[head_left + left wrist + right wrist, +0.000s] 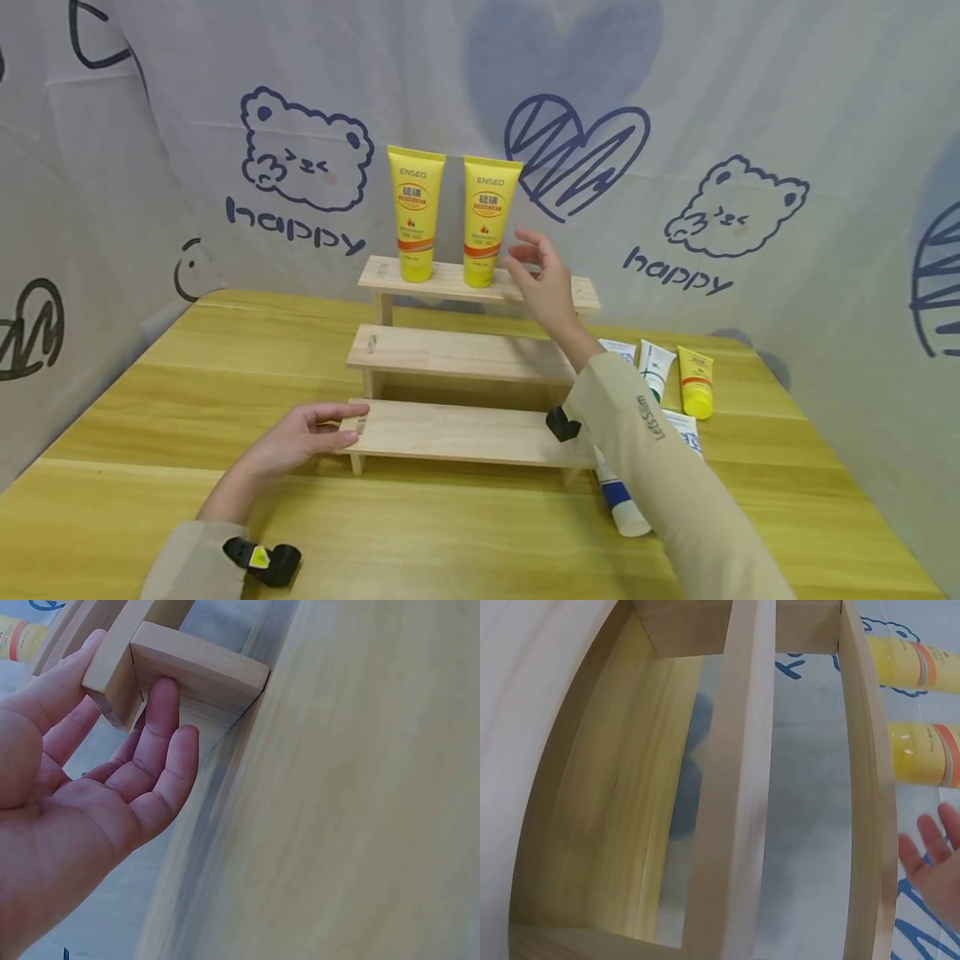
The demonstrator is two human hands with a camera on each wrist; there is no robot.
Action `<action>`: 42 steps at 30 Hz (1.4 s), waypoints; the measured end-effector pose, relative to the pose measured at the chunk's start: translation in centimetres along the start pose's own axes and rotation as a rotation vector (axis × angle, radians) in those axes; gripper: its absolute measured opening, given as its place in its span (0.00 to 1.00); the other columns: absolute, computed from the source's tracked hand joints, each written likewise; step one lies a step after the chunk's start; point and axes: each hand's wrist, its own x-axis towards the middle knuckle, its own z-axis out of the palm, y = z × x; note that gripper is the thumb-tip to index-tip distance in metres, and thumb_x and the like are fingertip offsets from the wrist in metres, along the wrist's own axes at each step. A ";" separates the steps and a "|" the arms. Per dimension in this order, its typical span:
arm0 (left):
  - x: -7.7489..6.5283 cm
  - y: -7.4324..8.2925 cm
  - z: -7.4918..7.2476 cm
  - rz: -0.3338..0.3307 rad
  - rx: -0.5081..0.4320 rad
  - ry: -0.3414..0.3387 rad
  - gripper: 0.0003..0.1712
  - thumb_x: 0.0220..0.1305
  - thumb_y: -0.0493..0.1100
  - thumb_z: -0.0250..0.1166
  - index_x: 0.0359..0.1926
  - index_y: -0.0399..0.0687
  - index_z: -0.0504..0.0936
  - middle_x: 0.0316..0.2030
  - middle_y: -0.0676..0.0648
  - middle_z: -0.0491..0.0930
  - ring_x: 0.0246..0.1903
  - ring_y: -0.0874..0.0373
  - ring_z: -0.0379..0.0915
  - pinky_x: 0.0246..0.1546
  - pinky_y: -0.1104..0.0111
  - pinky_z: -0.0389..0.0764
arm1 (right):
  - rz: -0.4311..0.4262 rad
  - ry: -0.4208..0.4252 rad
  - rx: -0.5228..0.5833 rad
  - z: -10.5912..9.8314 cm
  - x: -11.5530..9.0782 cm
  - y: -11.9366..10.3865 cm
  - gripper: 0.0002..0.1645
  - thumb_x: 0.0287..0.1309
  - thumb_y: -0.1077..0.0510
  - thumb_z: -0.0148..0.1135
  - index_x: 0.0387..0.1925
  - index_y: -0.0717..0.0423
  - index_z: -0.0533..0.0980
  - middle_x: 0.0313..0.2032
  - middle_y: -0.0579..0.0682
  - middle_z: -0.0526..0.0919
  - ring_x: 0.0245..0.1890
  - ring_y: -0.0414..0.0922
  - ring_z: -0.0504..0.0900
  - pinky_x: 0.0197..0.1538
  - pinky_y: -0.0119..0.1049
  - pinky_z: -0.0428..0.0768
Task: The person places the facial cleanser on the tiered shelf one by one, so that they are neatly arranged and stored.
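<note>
A three-tier wooden display stand (457,354) is on the table. On its top tier two yellow squeeze tubes stand upright on their caps, a left tube (416,215) and a right tube (489,221). Just right of the right tube is my right hand (546,287), its fingers loosely bent and holding nothing. In the right wrist view a gap shows between that hand (937,862) and the nearer tube (928,755). My left hand (303,437) grips the left end of the lowest tier, and the left wrist view shows fingers under the board (199,664).
On the table right of the stand lie a yellow tube (696,383), a white tube (656,367) and a white-and-blue tube (618,500). My right sleeve (660,467) partly covers more white tubes there. A printed cloth (450,75) hangs behind the table.
</note>
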 end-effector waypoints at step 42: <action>-0.1 0.1 0.2 -0.001 -0.006 0.008 0.28 0.60 0.41 0.60 0.58 0.30 0.66 0.60 0.32 0.58 0.45 0.52 0.68 0.41 0.69 0.75 | -0.093 0.131 0.074 -6.6 -4.6 5.4 0.09 0.57 0.61 0.57 0.36 0.65 0.76 0.28 0.55 0.79 0.23 0.43 0.76 0.24 0.30 0.77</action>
